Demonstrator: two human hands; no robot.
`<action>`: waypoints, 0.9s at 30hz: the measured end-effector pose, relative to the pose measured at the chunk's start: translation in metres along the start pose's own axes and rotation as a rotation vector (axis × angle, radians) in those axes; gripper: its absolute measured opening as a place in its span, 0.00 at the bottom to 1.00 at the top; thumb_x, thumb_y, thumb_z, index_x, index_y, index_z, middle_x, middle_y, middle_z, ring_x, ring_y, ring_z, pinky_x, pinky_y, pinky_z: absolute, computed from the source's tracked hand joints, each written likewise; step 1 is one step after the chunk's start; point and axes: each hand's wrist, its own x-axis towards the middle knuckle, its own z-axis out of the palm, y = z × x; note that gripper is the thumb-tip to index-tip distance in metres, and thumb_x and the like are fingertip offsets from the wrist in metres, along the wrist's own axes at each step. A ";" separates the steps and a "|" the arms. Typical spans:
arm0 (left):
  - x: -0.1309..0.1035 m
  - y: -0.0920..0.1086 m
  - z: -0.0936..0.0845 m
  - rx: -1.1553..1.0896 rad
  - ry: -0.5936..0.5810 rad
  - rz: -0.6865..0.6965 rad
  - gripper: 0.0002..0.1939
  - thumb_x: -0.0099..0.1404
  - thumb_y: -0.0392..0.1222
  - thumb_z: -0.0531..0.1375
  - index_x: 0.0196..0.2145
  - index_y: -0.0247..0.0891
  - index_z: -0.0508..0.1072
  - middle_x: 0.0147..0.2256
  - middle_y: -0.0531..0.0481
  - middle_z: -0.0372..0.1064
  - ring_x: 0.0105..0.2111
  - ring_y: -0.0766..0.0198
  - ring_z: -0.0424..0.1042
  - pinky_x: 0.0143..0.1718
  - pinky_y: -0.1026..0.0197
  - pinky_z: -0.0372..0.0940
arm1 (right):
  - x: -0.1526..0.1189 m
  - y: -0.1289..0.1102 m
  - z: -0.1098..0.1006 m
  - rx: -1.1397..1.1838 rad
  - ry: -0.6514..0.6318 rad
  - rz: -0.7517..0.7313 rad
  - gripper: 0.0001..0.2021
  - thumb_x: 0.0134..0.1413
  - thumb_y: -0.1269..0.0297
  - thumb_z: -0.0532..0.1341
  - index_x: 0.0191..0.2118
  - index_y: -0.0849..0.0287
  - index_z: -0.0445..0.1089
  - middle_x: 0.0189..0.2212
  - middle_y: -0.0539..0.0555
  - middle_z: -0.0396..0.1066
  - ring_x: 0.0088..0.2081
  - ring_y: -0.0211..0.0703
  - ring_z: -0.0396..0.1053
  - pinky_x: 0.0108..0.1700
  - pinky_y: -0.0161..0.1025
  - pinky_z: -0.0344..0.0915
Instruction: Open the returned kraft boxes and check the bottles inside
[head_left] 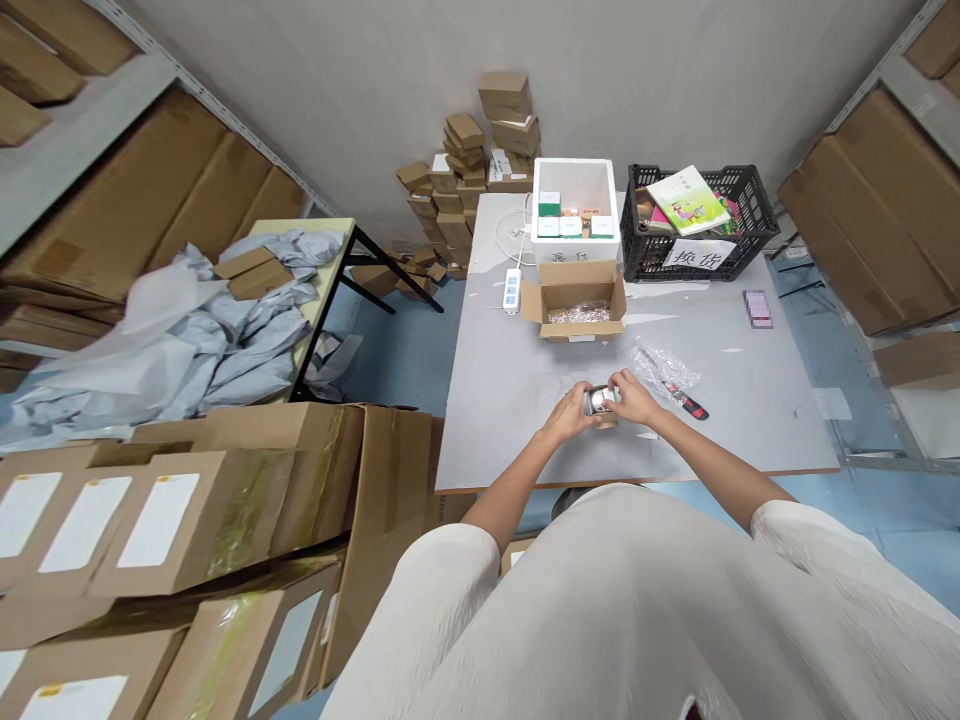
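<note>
Near the table's front edge, my left hand (570,411) is closed round the left side of a small box (606,421) with its top open. A rounded white item shows in the box's opening; its exact kind is too small to make out. From the other side my right hand (634,397) grips the box's upper right edge with thumb and fingers. Crumpled clear plastic wrap (660,364) lies just beyond my right hand, with a red and black utility knife (688,402) beside it. Farther back, an open cardboard box (574,297) contains clear bubble wrap.
On the grey table (510,400) stand a white foam bin (574,247) with small boxes, a black crate (701,262) with books, and a power strip (511,290). A blurred pink rectangle (757,309) lies right. Stacked cartons (247,500) crowd the left.
</note>
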 end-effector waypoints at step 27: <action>0.002 -0.009 0.001 0.070 0.042 -0.036 0.30 0.58 0.49 0.75 0.53 0.45 0.67 0.54 0.46 0.74 0.54 0.48 0.76 0.53 0.49 0.71 | 0.008 0.014 -0.012 0.197 -0.021 0.067 0.17 0.55 0.70 0.58 0.51 0.54 0.67 0.50 0.55 0.72 0.39 0.45 0.72 0.45 0.44 0.70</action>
